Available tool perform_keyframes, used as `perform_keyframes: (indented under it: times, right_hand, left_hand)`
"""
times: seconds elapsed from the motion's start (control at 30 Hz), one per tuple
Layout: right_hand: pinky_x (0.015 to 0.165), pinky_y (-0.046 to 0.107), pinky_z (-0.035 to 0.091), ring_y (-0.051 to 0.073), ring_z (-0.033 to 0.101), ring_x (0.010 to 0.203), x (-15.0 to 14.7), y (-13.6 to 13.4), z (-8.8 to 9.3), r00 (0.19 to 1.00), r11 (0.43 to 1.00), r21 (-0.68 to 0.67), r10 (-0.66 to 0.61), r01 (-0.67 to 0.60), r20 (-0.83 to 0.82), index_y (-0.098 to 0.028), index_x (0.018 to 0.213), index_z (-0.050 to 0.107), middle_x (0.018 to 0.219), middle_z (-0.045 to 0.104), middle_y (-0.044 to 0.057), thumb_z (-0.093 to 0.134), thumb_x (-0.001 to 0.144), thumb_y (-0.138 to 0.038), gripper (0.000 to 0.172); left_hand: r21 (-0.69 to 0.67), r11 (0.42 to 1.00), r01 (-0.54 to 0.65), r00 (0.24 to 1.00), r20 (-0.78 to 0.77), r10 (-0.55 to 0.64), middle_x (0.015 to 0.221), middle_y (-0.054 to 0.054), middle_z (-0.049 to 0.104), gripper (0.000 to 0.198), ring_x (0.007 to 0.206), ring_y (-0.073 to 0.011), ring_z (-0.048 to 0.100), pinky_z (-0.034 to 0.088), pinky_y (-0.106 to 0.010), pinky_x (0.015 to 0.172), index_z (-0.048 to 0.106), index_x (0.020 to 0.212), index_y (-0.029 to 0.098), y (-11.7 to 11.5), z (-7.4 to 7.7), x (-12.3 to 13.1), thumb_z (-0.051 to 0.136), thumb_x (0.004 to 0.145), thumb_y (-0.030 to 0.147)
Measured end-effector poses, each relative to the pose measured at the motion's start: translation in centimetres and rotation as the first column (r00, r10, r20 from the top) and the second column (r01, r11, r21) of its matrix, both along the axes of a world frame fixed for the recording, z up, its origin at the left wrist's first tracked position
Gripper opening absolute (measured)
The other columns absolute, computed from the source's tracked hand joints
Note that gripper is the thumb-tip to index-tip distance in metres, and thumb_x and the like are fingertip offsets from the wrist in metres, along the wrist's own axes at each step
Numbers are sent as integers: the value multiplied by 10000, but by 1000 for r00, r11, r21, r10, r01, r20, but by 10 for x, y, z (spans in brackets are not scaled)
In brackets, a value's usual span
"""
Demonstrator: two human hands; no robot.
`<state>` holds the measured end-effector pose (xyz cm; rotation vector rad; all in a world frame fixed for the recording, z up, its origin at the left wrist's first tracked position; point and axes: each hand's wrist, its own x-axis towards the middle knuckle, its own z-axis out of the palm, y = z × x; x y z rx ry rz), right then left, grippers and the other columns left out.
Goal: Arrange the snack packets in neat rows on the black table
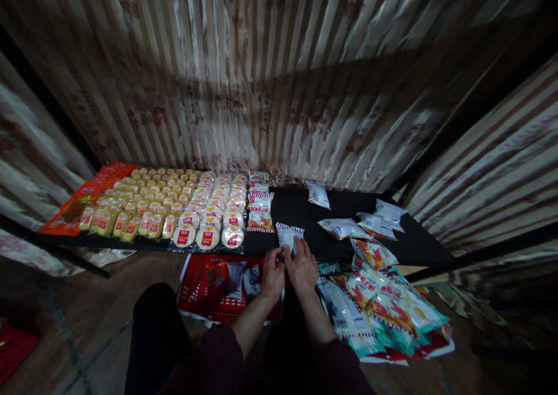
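Note:
Both of my hands are at the front edge of the black shelf (pixel 290 200). A small white snack bag (pixel 289 232) with a striped top edge lies there, its printed front not showing. My right hand (pixel 301 269) grips its lower right part, fingers over the top. My left hand (pixel 273 276) is closed at its lower left edge, fingertips partly hidden. Just left and behind, a similar bag with red print (pixel 260 214) lies face up at the front of a column of overlapping bags.
Rows of round wrapped cakes (pixel 208 236) and small yellow wrapped cakes (pixel 152 225) fill the shelf's left, beside an orange package (pixel 81 200). Loose bags (pixel 344 228) lie at right. Below are a red basket (pixel 204 305) and a pile of snack bags (pixel 387 299). Striped curtain (pixel 235 81) hangs behind.

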<state>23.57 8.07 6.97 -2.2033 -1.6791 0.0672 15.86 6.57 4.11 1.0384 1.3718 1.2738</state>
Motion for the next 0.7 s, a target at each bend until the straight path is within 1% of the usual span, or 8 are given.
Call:
perform_keyframes:
  times: [0.1,0.17,0.27,0.37,0.5,0.7]
  right_hand:
    - [944,348,410,263,560,1134,-2,-4,-4,1000,1000,21,12,-12,-19,-146,1360,455,1377,497,137,362,912,-429,538]
    - [955,349,403,262,543,1156,-4,-8,-8,999,999,46,21,-20,-38,-143,1362,450,1381,490,140,354,911,-432,543]
    - [960,368,400,272,508,1192,-9,-15,-14,997,996,91,30,-24,-67,-141,1369,437,1409,459,138,331,909,-438,557]
    - [964,392,398,283,482,1213,-14,-21,-19,994,992,122,46,-34,-95,-122,1376,419,1432,427,149,317,907,-438,575]
    - [958,420,399,293,465,1221,-20,-27,-25,989,989,140,55,-36,-135,-121,1388,398,1450,402,148,297,909,-439,584]
    - [971,422,382,299,458,1213,-29,-33,-31,988,987,158,62,-40,-140,-122,1400,378,1471,372,142,303,910,-423,581]
  left_hand:
    - [-85,996,-37,999,14,39,1189,-98,615,366,1120,-198,548,380,-340,1017,607,1081,178,-2,-2,-1,468,748,117]
    - [-117,992,-43,999,20,45,1187,-100,622,333,1128,-204,547,373,-339,1021,616,1072,176,-4,-3,-3,482,768,151]
    - [-140,989,-55,996,59,64,1151,-108,639,292,1110,-204,560,379,-321,1007,629,1038,165,-7,-4,-8,505,775,185]
    - [-170,983,-68,987,131,91,1128,-123,645,276,1072,-204,579,405,-311,966,625,1015,146,-7,-4,-11,518,763,181]
    - [-209,976,-61,970,217,107,1063,-88,671,253,1005,-187,605,429,-295,920,625,965,176,-8,-5,-14,518,737,147]
    - [-210,976,-54,949,293,115,1056,-57,673,249,1013,-190,599,431,-320,922,620,943,208,-14,-7,-21,512,720,185]
